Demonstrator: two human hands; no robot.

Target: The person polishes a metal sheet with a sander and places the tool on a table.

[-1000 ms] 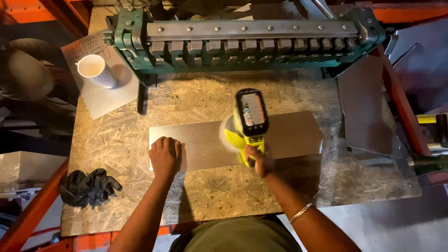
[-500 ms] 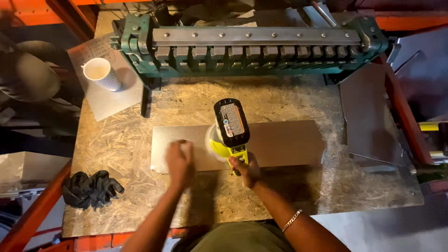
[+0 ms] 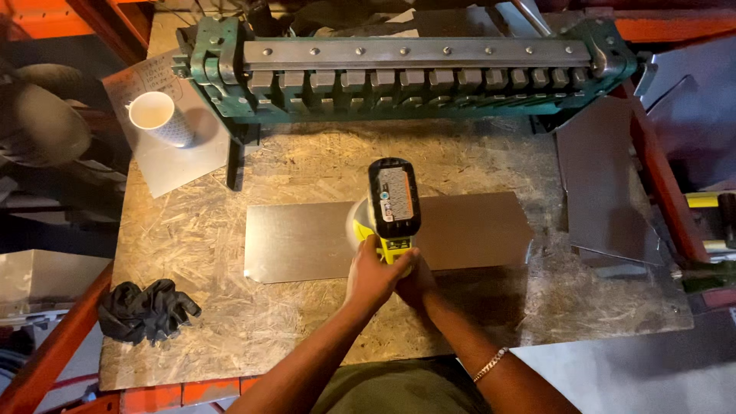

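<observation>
Across the middle of the counter (image 3: 230, 322): lying flat, metal sheet (image 3: 307, 241), long axis running left to right, well clear of the green bending brake (image 3: 414, 73) at the far edge. Resting on the sheet near its centre, yellow cordless power tool (image 3: 392, 203), battery end facing up, body pointing away from the person. Gripping its handle from the near side, left hand (image 3: 373, 274) and right hand (image 3: 414, 277), both closed around it, touching each other; neither hand nearer than the other. Sitting off to the far left, paper cup (image 3: 157, 116); bunched at the near left, black gloves (image 3: 146, 307).
</observation>
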